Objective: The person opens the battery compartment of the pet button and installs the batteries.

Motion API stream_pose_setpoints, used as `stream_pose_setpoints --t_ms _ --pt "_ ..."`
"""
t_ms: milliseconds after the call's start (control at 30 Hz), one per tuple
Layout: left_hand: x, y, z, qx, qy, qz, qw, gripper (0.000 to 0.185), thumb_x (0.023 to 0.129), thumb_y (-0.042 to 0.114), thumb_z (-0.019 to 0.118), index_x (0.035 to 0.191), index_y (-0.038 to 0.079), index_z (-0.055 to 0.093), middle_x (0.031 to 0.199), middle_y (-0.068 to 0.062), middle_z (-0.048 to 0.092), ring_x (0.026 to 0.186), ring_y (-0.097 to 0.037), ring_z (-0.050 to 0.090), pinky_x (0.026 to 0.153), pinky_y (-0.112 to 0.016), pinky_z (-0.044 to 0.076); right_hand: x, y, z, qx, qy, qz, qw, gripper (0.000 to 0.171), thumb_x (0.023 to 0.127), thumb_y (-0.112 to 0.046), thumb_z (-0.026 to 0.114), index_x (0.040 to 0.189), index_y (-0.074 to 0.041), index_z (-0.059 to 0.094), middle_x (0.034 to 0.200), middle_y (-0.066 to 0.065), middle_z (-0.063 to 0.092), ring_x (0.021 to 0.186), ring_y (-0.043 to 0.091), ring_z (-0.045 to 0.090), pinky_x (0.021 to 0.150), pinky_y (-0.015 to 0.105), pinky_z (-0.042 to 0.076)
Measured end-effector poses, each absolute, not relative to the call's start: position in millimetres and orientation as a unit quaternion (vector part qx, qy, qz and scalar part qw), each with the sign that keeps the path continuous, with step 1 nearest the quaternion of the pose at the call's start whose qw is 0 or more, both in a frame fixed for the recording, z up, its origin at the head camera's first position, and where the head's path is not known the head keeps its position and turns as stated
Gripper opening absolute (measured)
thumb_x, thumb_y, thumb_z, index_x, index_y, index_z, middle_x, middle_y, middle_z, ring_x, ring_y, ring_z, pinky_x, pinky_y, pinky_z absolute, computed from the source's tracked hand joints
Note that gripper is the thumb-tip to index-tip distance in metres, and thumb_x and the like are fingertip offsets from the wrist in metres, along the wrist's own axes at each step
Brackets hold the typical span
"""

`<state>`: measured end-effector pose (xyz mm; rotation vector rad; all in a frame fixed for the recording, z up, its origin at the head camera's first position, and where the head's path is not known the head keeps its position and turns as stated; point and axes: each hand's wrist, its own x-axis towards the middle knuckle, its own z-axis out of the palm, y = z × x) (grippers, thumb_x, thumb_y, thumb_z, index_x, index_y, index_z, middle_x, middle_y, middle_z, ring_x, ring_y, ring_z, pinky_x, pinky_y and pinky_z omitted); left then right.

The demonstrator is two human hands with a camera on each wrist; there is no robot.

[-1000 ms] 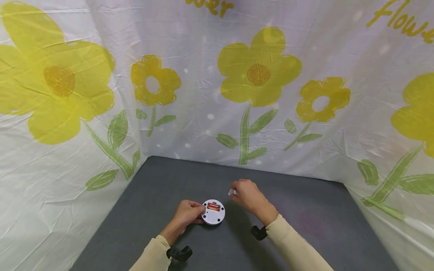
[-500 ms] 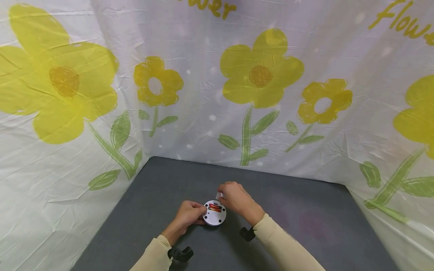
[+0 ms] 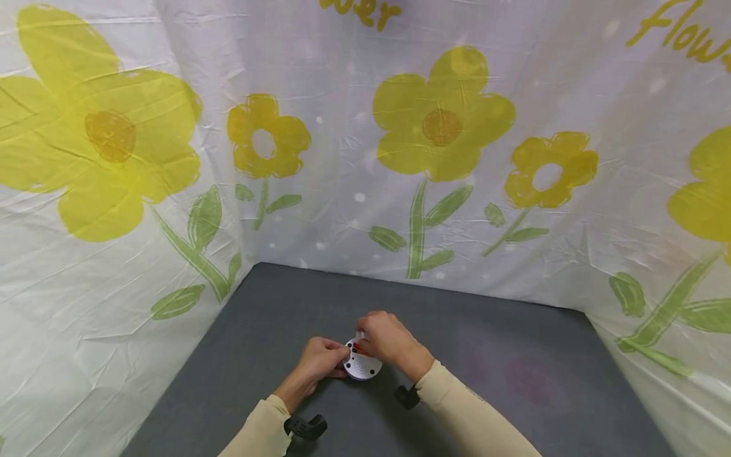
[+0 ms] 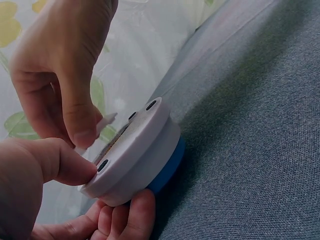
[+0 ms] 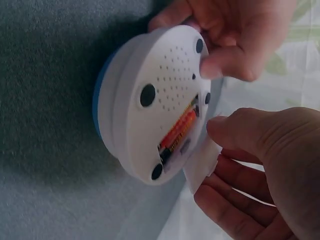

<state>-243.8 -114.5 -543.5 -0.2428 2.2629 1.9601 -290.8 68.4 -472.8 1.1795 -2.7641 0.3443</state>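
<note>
On the grey table (image 3: 514,381) the left hand (image 3: 317,359) grips the rim of the round white device (image 5: 150,100), likely light, rigid and smooth, while the right hand (image 3: 384,336) pinches its thin battery cover (image 5: 202,167), best held by its edges, beside the open battery bay

You're at a makeshift recording booth, not a real room w/ furniture. A wrinkled white sheet (image 3: 342,209) printed w/ big yellow flowers (image 3: 440,120) and green stems hangs on three sides as a backdrop, closing in a plain dark grey felt-like surface (image 3: 514,355). Yellow lettering (image 3: 679,38) runs along the top edge of the sheet.
</note>
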Motion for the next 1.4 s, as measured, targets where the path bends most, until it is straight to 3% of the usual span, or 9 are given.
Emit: stream_pose_setpoints --t_ms 300,833,1133,1400 --pt "-243 -115 -543 -0.081 0.756 0.646 0.066 0.023 0.088 0.008 0.07 0.103 -0.009 0.076 0.093 -0.014 0.076 0.074 -0.016 0.074 0.066 -0.033 0.067 -289 62 -481 0.395 -0.913 0.087 0.058 0.011 0.093 -0.014 0.083 0.104 -0.01 0.083 0.096 0.005 0.077 0.083 0.017 0.072 0.065 0.028 0.058" --pt "-243 -115 -545 -0.085 0.758 0.643 0.068 0.024 0.089 0.008 0.071 0.105 -0.009 0.076 0.095 -0.014 0.077 0.073 -0.017 0.075 0.065 -0.032 0.067 -281 65 -490 0.392 -0.909 0.118 0.081 0.014 0.09 -0.009 0.086 0.104 -0.009 0.084 0.096 0.005 0.076 0.087 0.018 0.073 0.07 0.03 0.062" --pt "-243 -116 -547 -0.079 0.759 0.642 0.065 0.025 0.089 0.009 0.071 0.106 -0.009 0.075 0.096 -0.015 0.076 0.074 -0.018 0.075 0.067 -0.034 0.068 -281 74 -485 0.385 -0.908 0.138 0.095 0.018 0.093 0.0 0.076 0.108 -0.005 0.083 0.103 0.01 0.077 0.094 0.026 0.076 0.073 0.037 0.065" --pt "-243 -115 -547 -0.08 0.757 0.645 0.065 0.025 0.089 0.008 0.072 0.105 -0.01 0.076 0.097 -0.015 0.076 0.075 -0.018 0.075 0.068 -0.034 0.068 -288 85 -482 0.348 -0.92 0.164 0.078 0.016 0.095 -0.002 0.073 0.108 -0.004 0.082 0.104 0.012 0.079 0.096 0.028 0.077 0.076 0.041 0.066"
